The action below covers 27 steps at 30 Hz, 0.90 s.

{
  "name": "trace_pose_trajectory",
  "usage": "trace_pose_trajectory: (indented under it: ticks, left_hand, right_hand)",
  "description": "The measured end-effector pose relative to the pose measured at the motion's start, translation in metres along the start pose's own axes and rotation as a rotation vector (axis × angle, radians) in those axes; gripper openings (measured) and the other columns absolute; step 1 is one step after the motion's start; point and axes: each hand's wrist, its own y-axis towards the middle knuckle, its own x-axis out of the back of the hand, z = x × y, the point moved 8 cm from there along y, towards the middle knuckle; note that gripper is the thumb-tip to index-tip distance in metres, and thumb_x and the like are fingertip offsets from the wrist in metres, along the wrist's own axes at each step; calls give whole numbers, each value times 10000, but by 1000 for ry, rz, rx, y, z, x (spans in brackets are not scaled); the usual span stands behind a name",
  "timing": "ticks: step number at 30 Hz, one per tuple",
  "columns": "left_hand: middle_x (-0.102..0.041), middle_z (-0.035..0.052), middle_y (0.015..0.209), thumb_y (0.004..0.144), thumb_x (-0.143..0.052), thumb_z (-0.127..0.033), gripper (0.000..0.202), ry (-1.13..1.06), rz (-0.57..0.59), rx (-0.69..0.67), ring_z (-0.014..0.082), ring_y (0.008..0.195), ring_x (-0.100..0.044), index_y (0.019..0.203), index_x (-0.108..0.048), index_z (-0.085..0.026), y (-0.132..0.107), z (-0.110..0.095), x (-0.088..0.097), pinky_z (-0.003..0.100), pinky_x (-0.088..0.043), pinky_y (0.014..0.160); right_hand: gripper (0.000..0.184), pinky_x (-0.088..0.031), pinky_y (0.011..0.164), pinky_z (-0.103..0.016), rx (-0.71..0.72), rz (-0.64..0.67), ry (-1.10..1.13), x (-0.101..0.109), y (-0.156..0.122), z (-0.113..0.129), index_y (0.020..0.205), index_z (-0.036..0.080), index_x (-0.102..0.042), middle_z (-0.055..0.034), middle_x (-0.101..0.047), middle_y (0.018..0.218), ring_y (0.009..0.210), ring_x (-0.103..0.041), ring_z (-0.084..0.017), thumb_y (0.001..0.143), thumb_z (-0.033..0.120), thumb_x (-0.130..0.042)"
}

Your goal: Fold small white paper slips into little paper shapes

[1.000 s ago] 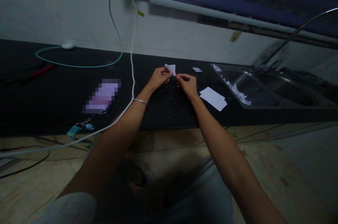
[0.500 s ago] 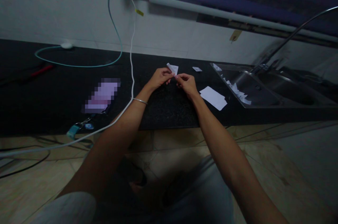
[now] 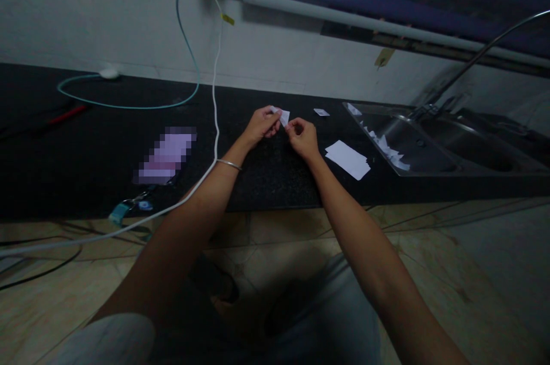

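A small piece of folded white paper is held between my hands above the black counter. My left hand is closed on it from the left, its thumb lying across the paper. At the paper's lower right corner, the fingertips of my right hand are pinched together. Right of my right hand lies a stack of blank white paper sheets. Farther back is a small folded paper piece. Several more folded white papers lie along the left rim of the sink.
A metal double sink with a curved faucet is on the right. On the left lie a pixelated flat object and a red-handled tool. A white cable hangs across my left forearm; a teal cable loops behind.
My left thumb has moved over the paper, covering more of it, and the paper's rolled upper left edge is now mostly hidden. My right hand has shifted only slightly.
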Motion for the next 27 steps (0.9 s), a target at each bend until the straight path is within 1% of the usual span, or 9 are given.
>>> trace_pose_trajectory:
  ticks: [4, 8, 11, 13, 17, 19, 21, 24, 27]
  left_hand:
    - [-559, -10, 654, 915, -588, -404, 249, -52, -18, 16, 42, 467, -476, 853, -554, -165, -2, -1, 1, 167, -271, 396]
    - [-561, 2, 655, 917, -563, -346, 227, 5, -24, 59, 49, 496, -488, 794, -556, -155, -4, -1, 3, 166, -283, 411]
    - [-536, -11, 632, 909, -549, -334, 225, 58, -33, 78, 49, 489, -462, 767, -543, -160, -4, 0, 5, 167, -285, 418]
    - [-485, -30, 596, 907, -541, -329, 230, 58, -27, 101, 48, 461, -413, 745, -514, -168, -4, 2, 4, 173, -265, 412]
    - [-385, -51, 573, 920, -515, -316, 182, 27, -43, 117, 56, 440, -322, 796, -506, -184, -4, 3, 8, 187, -213, 421]
    - [-384, -41, 587, 929, -493, -313, 170, 46, -66, 78, 72, 463, -326, 818, -514, -185, -4, 1, 12, 200, -223, 439]
    - [-400, -28, 607, 926, -488, -311, 190, 90, -69, 28, 91, 506, -359, 786, -499, -183, -2, -1, 14, 213, -264, 472]
    - [-430, -16, 646, 912, -496, -297, 215, 163, -16, -31, 108, 571, -403, 734, -468, -179, -1, -1, 9, 228, -322, 541]
    - [-463, -10, 682, 898, -490, -278, 204, 205, 97, -55, 112, 610, -421, 727, -483, -167, -2, 0, -2, 235, -340, 586]
  right_hand:
    - [123, -461, 727, -305, 87, -33, -79, 2, -2, 8, 804, 175, -660, -40, -659, 791, 754, -579, -170, 838, 281, -609]
    - [129, -471, 753, -313, 144, 52, -68, -6, -4, 15, 829, 169, -692, -55, -694, 843, 772, -607, -175, 835, 274, -618]
    - [146, -467, 761, -318, 130, 106, -60, -9, -6, 18, 849, 166, -704, -58, -705, 859, 783, -614, -183, 838, 274, -607]
    - [151, -460, 754, -318, 108, 144, -42, -11, -6, 19, 838, 165, -706, -50, -701, 833, 770, -612, -184, 836, 270, -598]
    - [123, -449, 704, -302, 23, 178, 61, -12, -4, 12, 753, 173, -683, -27, -664, 747, 730, -596, -176, 806, 238, -593]
    - [116, -448, 661, -285, -58, 141, 145, -10, -2, 2, 721, 178, -664, -21, -640, 716, 708, -584, -165, 792, 232, -591]
    - [111, -440, 605, -266, -158, 94, 250, -8, 0, -9, 707, 181, -650, -12, -615, 681, 652, -565, -144, 786, 228, -587]
    - [88, -407, 517, -236, -299, 50, 399, -6, 1, -22, 728, 184, -649, 3, -589, 642, 560, -530, -111, 782, 233, -600]
    - [89, -371, 461, -215, -365, 44, 488, -6, -1, -24, 769, 186, -659, 7, -587, 634, 532, -517, -96, 778, 273, -641]
